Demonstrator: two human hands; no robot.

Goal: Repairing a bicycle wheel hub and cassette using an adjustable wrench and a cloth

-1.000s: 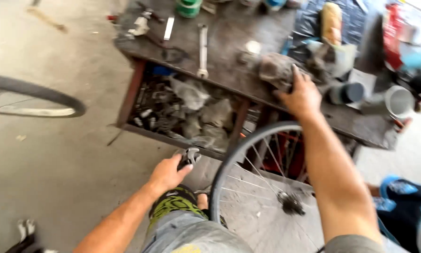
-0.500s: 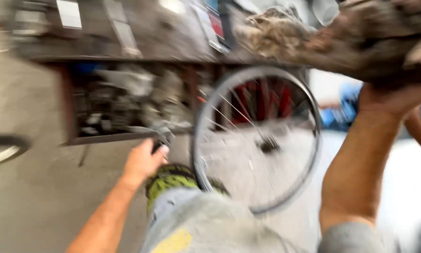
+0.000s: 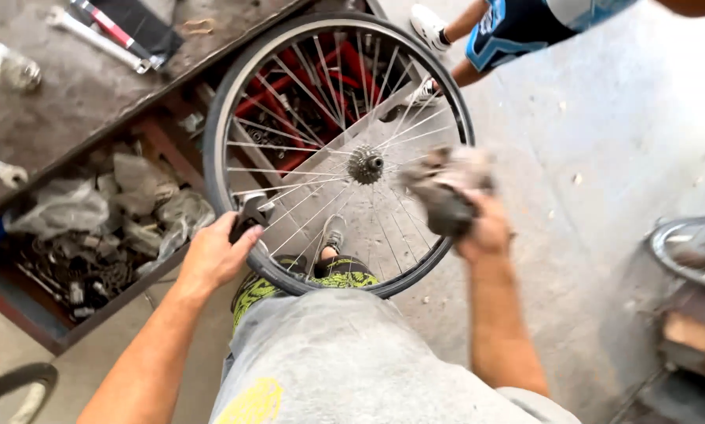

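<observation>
A grimy workbench [image 3: 78, 118] is filling the upper left of the frame, wrenches [image 3: 101, 38] lying on it. Crumpled plastic bags [image 3: 93, 208] are sitting on its lower shelf. Another person's legs [image 3: 478, 39] are standing at the top.

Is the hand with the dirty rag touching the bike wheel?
Cannot tell. In the head view the right hand holds the rag over the wheel, but blur hides any contact.

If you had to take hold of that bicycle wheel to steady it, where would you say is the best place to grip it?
Grip the tyre and rim of the bicycle wheel from outside, at the lower left, where the left hand already holds it. The wheel stands upright on edge, its edge is free there, and fingers stay out of the thin spokes and the toothed sprocket.
</observation>
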